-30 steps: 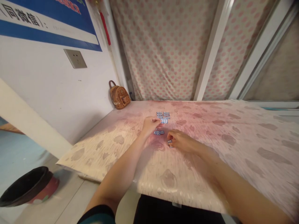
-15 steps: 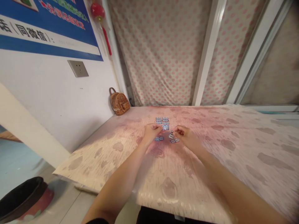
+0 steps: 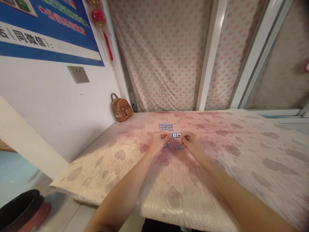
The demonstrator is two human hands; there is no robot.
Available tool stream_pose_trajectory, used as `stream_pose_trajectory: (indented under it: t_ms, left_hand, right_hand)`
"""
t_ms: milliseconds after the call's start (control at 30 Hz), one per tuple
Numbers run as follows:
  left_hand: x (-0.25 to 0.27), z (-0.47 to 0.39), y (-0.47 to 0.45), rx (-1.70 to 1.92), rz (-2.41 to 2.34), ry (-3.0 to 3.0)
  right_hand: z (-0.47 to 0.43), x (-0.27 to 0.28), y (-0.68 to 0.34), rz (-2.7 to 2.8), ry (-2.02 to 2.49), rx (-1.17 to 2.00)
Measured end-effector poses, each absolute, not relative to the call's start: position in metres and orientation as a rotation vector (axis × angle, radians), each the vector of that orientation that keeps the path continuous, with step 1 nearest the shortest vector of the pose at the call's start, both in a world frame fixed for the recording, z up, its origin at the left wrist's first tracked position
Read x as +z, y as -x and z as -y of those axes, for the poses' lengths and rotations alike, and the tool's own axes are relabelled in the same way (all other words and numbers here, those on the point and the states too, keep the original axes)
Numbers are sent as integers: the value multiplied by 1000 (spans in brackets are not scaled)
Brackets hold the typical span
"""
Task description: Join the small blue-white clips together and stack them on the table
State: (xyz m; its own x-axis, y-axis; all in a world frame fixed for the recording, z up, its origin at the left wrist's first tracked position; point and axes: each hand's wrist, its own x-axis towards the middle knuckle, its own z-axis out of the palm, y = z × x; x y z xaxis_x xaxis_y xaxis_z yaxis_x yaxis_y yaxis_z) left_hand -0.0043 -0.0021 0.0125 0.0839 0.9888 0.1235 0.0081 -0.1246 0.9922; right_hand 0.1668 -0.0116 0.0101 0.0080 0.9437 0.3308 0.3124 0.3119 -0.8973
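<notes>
Between my two hands is a short row of small white pieces with blue edges (image 3: 176, 135), raised a little above the table or touching it; I cannot tell which. My left hand (image 3: 159, 140) pinches the row's left end, and my right hand (image 3: 191, 141) pinches its right end. Just beyond them lies a block of similar blue-edged white pieces (image 3: 166, 126) in two groups side by side. A loose pair of such pieces (image 3: 179, 147) rests below my right fingers. Another blue-edged piece (image 3: 165, 145) is partly covered by my left hand.
A patterned pinkish cloth covers the table (image 3: 173, 196). At its far left corner, a small brown backpack (image 3: 122, 109) leans by the wall. Behind the table hangs a dotted curtain (image 3: 164, 58). On the floor at lower left stands a dark-rimmed pot (image 3: 26, 209).
My right hand has moved slightly left with its pieces, which now meet the row in my left hand. The gap between the hands has narrowed. The camera view has shifted slightly.
</notes>
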Motion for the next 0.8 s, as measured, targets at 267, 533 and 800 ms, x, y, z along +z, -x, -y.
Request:
stream_pose_trajectory:
  t_ms: [267, 533, 800]
  left_hand:
    - [16, 7, 1, 1213, -1087, -1329]
    - [15, 6, 1, 1218, -1069, -1256]
    - [15, 8, 2, 1219, -1063, -1225]
  right_hand:
    - [13, 7, -166, 1555, 1252, 620]
    - [16, 10, -164, 1549, 1265, 553]
    - [22, 10, -161, 1599, 1286, 434]
